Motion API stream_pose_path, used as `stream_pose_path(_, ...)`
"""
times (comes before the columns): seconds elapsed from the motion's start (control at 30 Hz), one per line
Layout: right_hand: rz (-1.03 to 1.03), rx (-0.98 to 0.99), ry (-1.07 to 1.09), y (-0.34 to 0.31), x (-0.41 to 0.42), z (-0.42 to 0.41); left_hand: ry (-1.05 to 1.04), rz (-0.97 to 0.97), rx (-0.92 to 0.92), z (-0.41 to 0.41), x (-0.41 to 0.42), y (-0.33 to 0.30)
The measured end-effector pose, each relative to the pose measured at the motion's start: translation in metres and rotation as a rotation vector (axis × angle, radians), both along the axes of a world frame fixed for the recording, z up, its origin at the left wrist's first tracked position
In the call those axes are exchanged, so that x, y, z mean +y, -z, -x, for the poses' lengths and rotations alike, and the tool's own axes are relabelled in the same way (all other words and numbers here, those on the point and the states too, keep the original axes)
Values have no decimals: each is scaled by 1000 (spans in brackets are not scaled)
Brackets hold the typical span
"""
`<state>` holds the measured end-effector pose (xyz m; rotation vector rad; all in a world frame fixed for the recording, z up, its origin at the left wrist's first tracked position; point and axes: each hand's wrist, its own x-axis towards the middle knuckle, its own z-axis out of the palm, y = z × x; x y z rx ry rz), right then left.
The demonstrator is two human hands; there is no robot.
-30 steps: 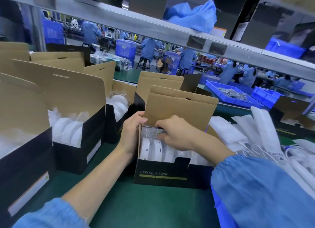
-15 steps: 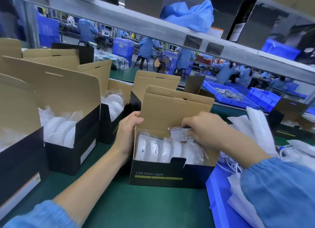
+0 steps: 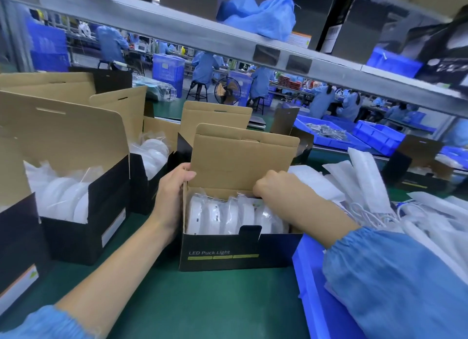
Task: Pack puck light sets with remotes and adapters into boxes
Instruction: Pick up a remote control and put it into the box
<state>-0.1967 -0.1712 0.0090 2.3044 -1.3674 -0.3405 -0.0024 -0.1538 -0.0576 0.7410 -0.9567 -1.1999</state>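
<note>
Bright even light, warped blurry edges

Open boxes [image 3: 243, 250] — five; hands — two; blue bins [image 3: 326, 136] beyond — two.

I see a green worktop [image 3: 202, 300] spread under everything in front of me. Overhead runs a grey metal shelf [image 3: 177, 32], and on it lies a crumpled blue cloth [image 3: 266, 17] beside some dark cartons [image 3: 336, 17] and a blue bin [image 3: 395, 62]. Beyond the shelf edge I can make out a factory floor: people in blue coats [image 3: 205, 67] seated on stools at long benches, a round standing fan [image 3: 228, 93], and a tall blue crate [image 3: 168, 71]. Further right, shallow blue trays [image 3: 379, 136] sit in a row, one of them holding small grey metal parts [image 3: 326, 132].
</note>
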Motion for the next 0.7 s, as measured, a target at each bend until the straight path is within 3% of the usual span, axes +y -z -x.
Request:
stream_pose_path(0.2, -22, -2, 19, -1, 2, -5, 4, -12, 11, 0, -1, 3)
stream_pose_path(0.33, -244, -138, 46, -4, 3, -9, -25, -23, 7, 2, 0, 3)
stream_pose_path(0.43, -351, -404, -34, -34, 3, 9, -20, -34, 15, 2, 1, 1)
stream_pose_path(0.57, 61, -959, -92, -69, -4, 73, -6, -36, 21, 2, 1, 2)
stream_pose_path(0.63, 346, -871, 74, -63, -19, 101, 4, -36, 38, 3, 1, 2)
stream_pose_path(0.67, 352, -732, 197, -51, -27, 110, 9, -38, 45, 3, 1, 0)
stream_pose_path(0.7, 228, -570, 308, -33, -32, 113, 12, -39, 50, 3, 2, -1)
